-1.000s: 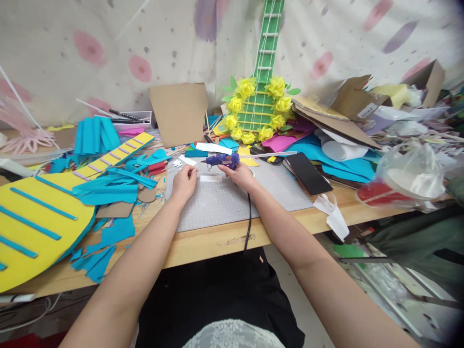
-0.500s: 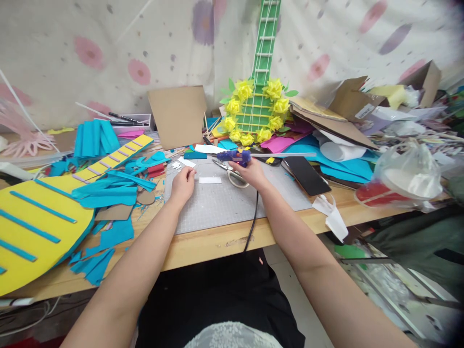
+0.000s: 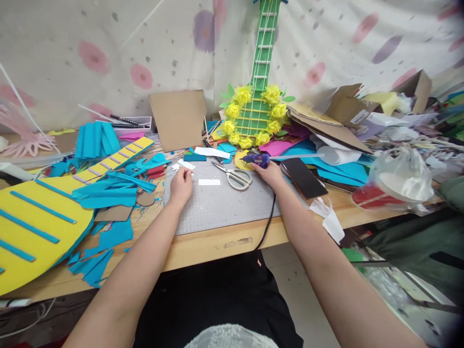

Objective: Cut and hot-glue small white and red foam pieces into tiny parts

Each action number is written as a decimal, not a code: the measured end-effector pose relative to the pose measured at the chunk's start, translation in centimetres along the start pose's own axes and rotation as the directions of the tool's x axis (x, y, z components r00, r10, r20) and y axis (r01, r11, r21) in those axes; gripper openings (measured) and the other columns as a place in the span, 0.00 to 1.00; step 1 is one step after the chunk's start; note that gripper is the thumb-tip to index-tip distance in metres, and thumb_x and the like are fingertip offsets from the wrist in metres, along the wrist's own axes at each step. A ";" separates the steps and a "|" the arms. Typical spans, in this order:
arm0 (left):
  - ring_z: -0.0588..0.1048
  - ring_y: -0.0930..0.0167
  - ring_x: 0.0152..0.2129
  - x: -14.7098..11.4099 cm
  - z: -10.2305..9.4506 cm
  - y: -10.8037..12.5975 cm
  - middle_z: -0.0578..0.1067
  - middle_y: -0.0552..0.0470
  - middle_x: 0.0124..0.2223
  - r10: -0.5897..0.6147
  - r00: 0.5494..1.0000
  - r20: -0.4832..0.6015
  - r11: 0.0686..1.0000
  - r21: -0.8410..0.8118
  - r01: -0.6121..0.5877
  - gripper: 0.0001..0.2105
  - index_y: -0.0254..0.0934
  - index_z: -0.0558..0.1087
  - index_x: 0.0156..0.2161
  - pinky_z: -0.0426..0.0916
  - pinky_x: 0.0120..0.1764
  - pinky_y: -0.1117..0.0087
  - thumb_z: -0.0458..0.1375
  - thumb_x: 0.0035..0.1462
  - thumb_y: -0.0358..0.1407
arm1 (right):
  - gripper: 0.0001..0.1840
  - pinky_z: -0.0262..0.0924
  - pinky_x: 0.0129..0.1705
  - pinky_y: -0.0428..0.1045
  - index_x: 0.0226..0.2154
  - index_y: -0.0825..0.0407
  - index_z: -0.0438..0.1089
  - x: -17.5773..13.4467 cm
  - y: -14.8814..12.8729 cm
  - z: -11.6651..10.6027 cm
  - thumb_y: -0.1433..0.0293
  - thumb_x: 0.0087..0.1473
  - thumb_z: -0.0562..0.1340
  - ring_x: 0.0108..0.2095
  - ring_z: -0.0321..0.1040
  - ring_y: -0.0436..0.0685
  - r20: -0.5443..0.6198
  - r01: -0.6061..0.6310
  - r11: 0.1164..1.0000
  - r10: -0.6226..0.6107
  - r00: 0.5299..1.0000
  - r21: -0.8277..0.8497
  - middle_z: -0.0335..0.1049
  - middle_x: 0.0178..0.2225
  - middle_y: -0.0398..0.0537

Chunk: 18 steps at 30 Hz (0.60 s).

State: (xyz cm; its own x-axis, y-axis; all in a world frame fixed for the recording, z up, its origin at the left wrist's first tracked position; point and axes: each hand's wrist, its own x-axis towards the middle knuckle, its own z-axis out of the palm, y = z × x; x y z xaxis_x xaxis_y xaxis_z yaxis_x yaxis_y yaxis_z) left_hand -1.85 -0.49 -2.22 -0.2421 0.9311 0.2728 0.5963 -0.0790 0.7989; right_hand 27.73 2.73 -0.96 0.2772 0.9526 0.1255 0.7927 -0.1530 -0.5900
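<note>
My right hand [image 3: 271,175] is closed around a blue glue gun [image 3: 258,158] with a long clear stick out of its back. The gun sits by a round yellow piece [image 3: 240,161] at the mat's far side. My left hand [image 3: 181,185] rests on the grey cutting mat [image 3: 217,210], fingers pinched; whatever is in them is too small to make out. Just beyond those fingers lies a small white paper piece [image 3: 186,165]. Between my hands are a white strip [image 3: 209,182] and scissors [image 3: 237,179] with pale handles, lying partly open.
A yellow guitar-shaped piece [image 3: 39,212] and blue scraps [image 3: 108,195] cover the left. At the back stand a cardboard sheet [image 3: 178,118] and a green guitar [image 3: 259,82] with yellow flowers. A phone [image 3: 304,177] and a bagged tub [image 3: 393,181] lie right; the gun's black cord [image 3: 268,222] hangs over the table edge.
My right hand has moved right with the glue gun, away from above the scissors, which now show fully. My left hand has barely moved.
</note>
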 end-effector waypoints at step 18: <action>0.69 0.70 0.28 -0.2 -0.2 0.2 0.72 0.52 0.29 -0.008 0.999 -0.044 1.000 -0.023 0.007 0.05 0.39 0.64 0.31 0.58 0.33 0.70 0.47 0.57 0.33 | 0.08 0.53 0.33 0.45 0.32 0.52 0.66 -3.1 -10.8 0.7 0.72 0.45 0.63 0.34 0.65 0.51 0.473 0.548 0.832 -0.519 0.712 0.087 0.71 0.35 0.46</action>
State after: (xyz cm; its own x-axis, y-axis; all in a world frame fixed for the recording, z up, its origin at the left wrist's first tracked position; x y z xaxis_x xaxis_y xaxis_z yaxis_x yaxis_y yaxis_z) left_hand -1.83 -0.77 -1.99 -0.2806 0.9151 0.2897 0.5770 -0.0804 0.8128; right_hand 17.92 1.57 4.45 -0.4707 0.8821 0.0182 0.7644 0.4180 -0.4909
